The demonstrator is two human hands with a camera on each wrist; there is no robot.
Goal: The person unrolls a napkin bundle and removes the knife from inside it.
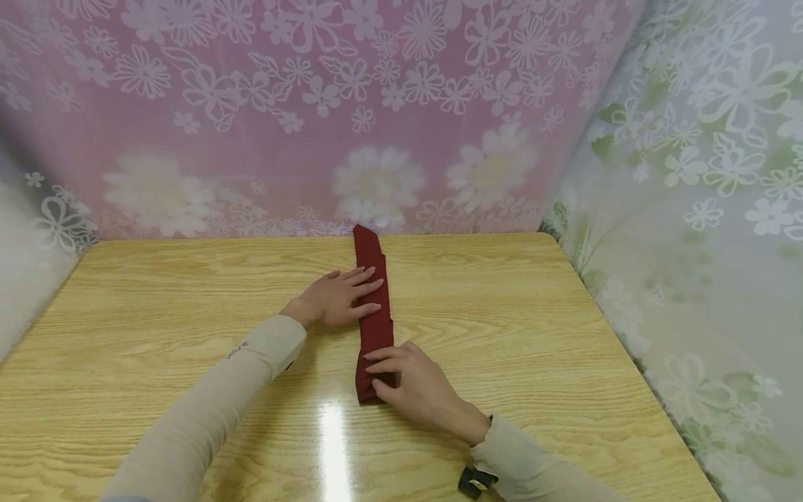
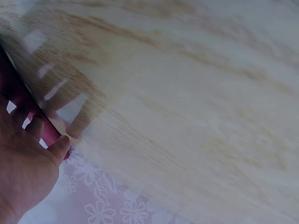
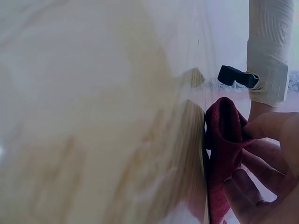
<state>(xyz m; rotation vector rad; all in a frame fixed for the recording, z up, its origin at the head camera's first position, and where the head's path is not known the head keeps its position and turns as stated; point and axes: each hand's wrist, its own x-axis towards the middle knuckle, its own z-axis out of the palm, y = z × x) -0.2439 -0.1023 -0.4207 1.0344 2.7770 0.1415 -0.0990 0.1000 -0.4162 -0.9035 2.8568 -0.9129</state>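
– Where is the folded dark red cloth strip [image 1: 376, 335] placed?
– It is laid down the centre of the frame, on the yellow wood-grain desk [image 1: 502, 307]
– And the fingers?
– The left hand [image 1: 341, 298] is laid across its upper part, fingers apart; its lower end is pinched by the right hand [image 1: 423, 383]
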